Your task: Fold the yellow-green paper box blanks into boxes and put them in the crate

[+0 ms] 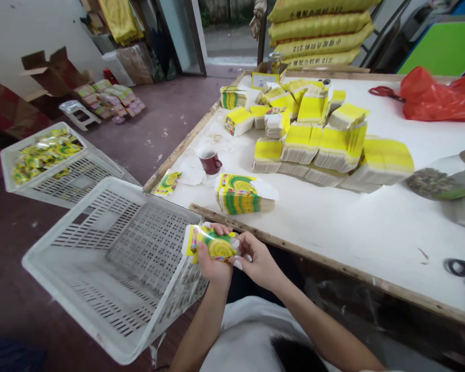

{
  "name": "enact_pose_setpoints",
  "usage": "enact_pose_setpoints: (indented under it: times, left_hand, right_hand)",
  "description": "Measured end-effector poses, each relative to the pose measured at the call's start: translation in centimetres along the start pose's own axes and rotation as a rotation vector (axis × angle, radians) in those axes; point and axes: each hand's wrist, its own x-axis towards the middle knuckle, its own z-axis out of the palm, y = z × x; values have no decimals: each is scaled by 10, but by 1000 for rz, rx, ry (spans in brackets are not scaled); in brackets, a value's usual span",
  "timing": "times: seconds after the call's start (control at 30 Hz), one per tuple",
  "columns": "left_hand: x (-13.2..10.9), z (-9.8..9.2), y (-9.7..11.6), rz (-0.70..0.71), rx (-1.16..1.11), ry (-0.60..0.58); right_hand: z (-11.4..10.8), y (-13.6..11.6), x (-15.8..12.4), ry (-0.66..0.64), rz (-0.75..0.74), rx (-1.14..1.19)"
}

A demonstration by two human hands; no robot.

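My left hand (216, 264) is closed around a yellow-and-green printed card packet (219, 245) with a spiral design, thumb across its face. It is held low, between the table edge and the crate. At the packet's right end, the fingers of my right hand (260, 262) are pinched together. A small pale, shiny piece shows by those fingertips; I cannot make out what it is. On the table just beyond my hands lies a stack of similar printed cards (242, 195), fanned slightly at the right.
A white plastic crate (112, 330) stands at my left; another crate (8, 178) behind it holds yellow packets. On the table (372, 235) are a dark red mug (210, 162), piled bundles of yellow cards (300, 139), a red plastic bag (442, 95) and black-handled scissors (460, 268).
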Motion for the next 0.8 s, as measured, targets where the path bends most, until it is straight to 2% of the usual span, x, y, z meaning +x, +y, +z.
enact_pose_setpoints:
  times: [0.1, 0.2, 0.27, 0.37, 0.47, 0.5, 0.57, 0.67, 0.73, 0.8]
  left_hand:
    - [2, 1, 4, -21, 1, 60]
    - [3, -5, 4, -115, 58, 53]
    - [1, -10, 3, -156, 90, 23]
    - [-2, -16, -1, -120, 161, 31]
    - [0, -25, 0, -113, 252, 75]
    - [2, -29, 4, -126, 277, 54]
    - [8, -38, 18, -197, 313, -84]
    - [19, -50, 46, -320, 384, -366]
    - [20, -52, 59, -361, 519, -521]
    - [16, -50, 59, -414, 724, -663]
  right_hand:
    - [2, 1, -3, -36, 5, -76]
    - [-5, 3, 1, -69, -64, -195]
    - [-14, 4, 5, 2, -161, -305]
    - [-29, 0, 9, 142, -302, -422]
    - [-42, -10, 9, 127, -409, -494]
    - [-47, -14, 8, 103, -446, -523]
    - [-57, -22, 5, 85, -533, -609]
    - [-68, -33, 0, 79, -677, -868]
    - [-69, -36, -3, -3, -765, -1040]
    - [-64, -35, -7, -104, -818, -1113]
